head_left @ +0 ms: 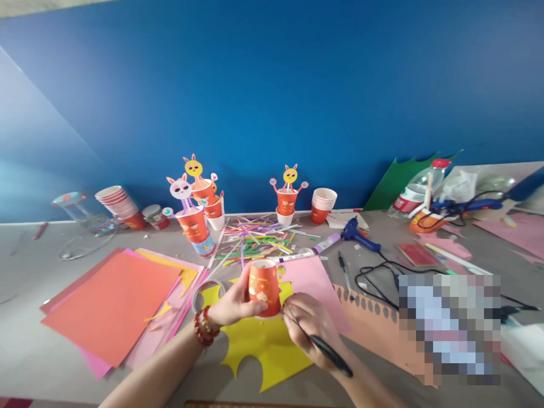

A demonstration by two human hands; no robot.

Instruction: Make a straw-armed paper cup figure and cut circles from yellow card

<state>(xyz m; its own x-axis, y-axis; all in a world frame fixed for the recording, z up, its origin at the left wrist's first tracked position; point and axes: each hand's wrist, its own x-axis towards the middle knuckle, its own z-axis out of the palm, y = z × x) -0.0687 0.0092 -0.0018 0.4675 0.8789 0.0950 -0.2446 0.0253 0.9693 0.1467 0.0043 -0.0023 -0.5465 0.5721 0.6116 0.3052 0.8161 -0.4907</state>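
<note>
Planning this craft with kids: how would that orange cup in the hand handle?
The orange cup looks like thin paper, so probably light and easily dented by the left hand. Laid sideways, its tapered wall would likely roll in a curve.

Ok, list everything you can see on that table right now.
paper cup: one, orange, in the left hand
pen: one, black, in the right hand
cut-out: one, yellow, on table under both hands
bunny cups: several, orange, near the wall
tipped cup stack: one, red-white, far left
upright cup stack: one, orange-white, centre by wall
paper sheets: pile, orange, pink, yellow, left
strips: heap, mixed colours, centre
glue gun: one, blue, right of strips
bottle: one, clear, red cap, far right
left hand: grips the paper cup
right hand: holds the pen
</note>
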